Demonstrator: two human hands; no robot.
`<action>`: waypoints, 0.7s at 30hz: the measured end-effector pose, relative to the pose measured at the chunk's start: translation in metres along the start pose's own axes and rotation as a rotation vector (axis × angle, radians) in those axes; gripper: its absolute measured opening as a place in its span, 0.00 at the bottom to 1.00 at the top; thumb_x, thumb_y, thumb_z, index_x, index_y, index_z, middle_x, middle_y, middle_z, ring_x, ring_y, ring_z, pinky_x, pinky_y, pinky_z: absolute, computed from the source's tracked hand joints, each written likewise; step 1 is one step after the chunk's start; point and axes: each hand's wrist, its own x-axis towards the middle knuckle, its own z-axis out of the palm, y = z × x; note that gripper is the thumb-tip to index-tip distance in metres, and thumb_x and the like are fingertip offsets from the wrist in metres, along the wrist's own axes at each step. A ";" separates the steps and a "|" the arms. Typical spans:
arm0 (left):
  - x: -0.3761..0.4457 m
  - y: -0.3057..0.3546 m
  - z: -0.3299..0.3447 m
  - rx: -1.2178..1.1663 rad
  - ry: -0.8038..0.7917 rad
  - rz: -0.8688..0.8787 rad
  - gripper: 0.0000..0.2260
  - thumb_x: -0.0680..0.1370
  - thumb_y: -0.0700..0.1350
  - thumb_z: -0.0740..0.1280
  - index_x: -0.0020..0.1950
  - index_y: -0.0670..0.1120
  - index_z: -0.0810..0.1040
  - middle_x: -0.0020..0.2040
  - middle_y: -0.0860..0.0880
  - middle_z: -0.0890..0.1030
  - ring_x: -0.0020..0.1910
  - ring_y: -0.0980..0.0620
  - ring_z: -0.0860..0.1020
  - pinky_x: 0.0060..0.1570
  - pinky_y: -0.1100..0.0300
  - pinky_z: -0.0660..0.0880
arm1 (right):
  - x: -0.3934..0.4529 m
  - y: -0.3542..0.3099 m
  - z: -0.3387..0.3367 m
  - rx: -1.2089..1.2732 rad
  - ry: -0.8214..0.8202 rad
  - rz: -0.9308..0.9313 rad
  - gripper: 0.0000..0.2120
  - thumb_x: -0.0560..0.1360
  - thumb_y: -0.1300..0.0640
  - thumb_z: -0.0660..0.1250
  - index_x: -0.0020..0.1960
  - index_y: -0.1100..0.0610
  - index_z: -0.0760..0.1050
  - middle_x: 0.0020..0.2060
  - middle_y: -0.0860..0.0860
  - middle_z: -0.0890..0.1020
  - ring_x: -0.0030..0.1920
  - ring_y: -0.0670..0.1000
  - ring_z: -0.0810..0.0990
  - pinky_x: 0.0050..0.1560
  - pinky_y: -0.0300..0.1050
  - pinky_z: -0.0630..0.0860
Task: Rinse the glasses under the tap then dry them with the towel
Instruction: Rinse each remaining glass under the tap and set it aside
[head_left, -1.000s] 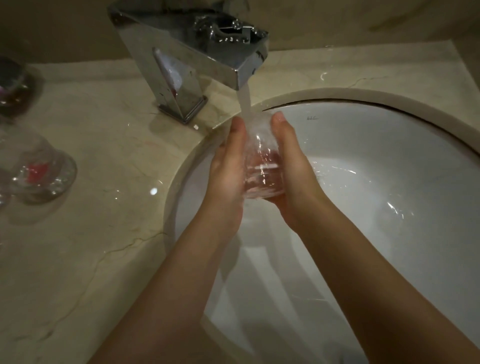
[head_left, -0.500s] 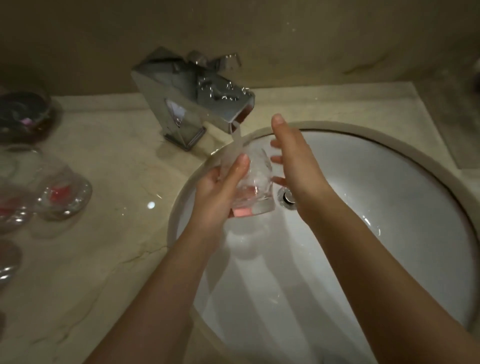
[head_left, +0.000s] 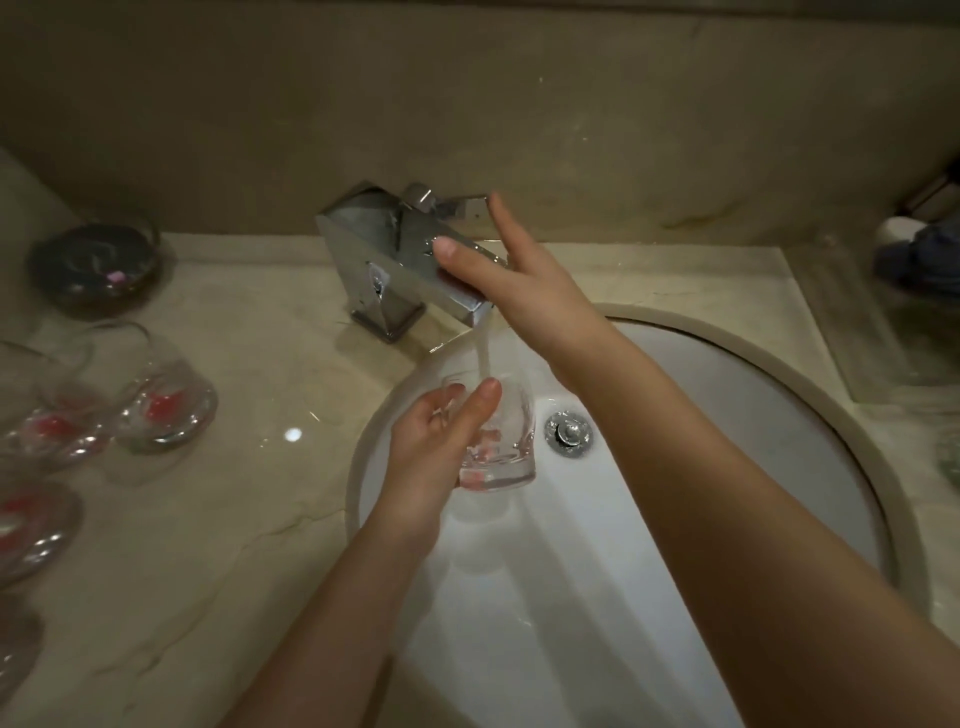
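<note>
Gripping a small clear drinking glass (head_left: 501, 441) under the thin stream of water (head_left: 484, 353) over the white round sink (head_left: 753, 415), the left hand (head_left: 436, 452) curls round its side. The right hand (head_left: 524, 291) rests with straight fingers on the angular chrome tap (head_left: 384, 254). More clear glasses (head_left: 156, 400) stand on the beige marble counter (head_left: 234, 519).

a pale marbled stone desk (head_left: 218, 561) with dark veins surrounds a white oval sink (head_left: 779, 405), and a bright spot of light reflects off the stone just left of the basin. a round chrome drain (head_left: 568, 432) sits in the basin's far wall. at the back left of the desk stands a dark glass bowl (head_left: 96, 267) with something small and pink inside. behind runs a brownish wall (head_left: 519, 104). at the far right edge lies a blurred dark blue and white object (head_left: 919, 257), too unclear to name.
</note>
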 end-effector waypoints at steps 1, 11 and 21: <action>-0.001 0.001 -0.001 -0.005 0.004 0.007 0.21 0.73 0.54 0.72 0.61 0.44 0.79 0.53 0.46 0.84 0.45 0.50 0.85 0.47 0.52 0.81 | -0.001 0.000 -0.001 -0.010 0.007 -0.008 0.39 0.74 0.43 0.68 0.79 0.47 0.52 0.78 0.45 0.56 0.76 0.45 0.55 0.71 0.41 0.55; -0.006 0.000 -0.002 -0.021 0.023 0.071 0.16 0.74 0.52 0.71 0.58 0.45 0.80 0.50 0.46 0.85 0.44 0.51 0.85 0.45 0.55 0.81 | -0.008 0.001 -0.002 -0.078 0.076 -0.061 0.34 0.73 0.44 0.71 0.75 0.47 0.62 0.74 0.43 0.64 0.73 0.45 0.62 0.68 0.42 0.61; -0.011 0.000 -0.004 -0.129 0.034 -0.164 0.18 0.71 0.60 0.72 0.51 0.48 0.81 0.46 0.48 0.86 0.42 0.49 0.86 0.47 0.48 0.82 | -0.053 0.031 0.003 0.198 -0.014 0.159 0.44 0.65 0.37 0.72 0.76 0.38 0.56 0.75 0.41 0.61 0.74 0.48 0.62 0.65 0.50 0.64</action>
